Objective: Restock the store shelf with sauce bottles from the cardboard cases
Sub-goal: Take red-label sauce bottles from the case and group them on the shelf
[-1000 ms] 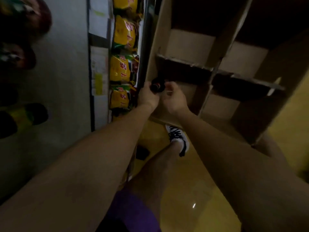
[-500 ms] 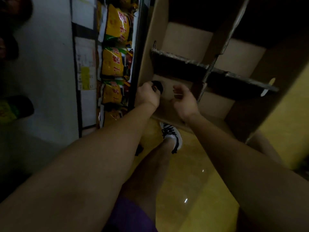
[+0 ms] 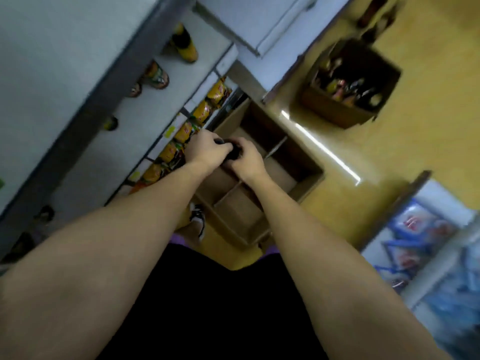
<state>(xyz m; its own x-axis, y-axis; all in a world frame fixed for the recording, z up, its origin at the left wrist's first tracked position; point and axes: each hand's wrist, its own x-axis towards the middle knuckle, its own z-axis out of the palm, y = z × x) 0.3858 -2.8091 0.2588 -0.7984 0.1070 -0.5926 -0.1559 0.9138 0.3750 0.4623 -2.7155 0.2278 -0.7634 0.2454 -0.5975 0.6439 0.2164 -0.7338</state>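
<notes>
Taking the divided cardboard case [image 3: 262, 178] on the floor as the marker: off to its left the store shelf [image 3: 145, 118] carries only a scatter of bottles, with yellow snack packets [image 3: 181, 135] on the tier just beside the case wall. A second ago the head was bent close into the case and the compartments filled the view; now the person has straightened, the view has pulled far back, and the case sits small below both outstretched arms. Over its near-left compartments the left hand [image 3: 206, 152] is curled around a dark bottle cap, and touching it on the right, the right hand [image 3: 246, 159] is wrapped around another dark sauce bottle [image 3: 233, 153]. Half a second ago that right hand was spread and holding nothing. So my reading is that both hands are now loaded and lifting out, and the shelf to the left is the next stop. The visible compartments look emptied. Beyond the case to the right a second case [image 3: 348, 84] sits full of bottles, well apart.
</notes>
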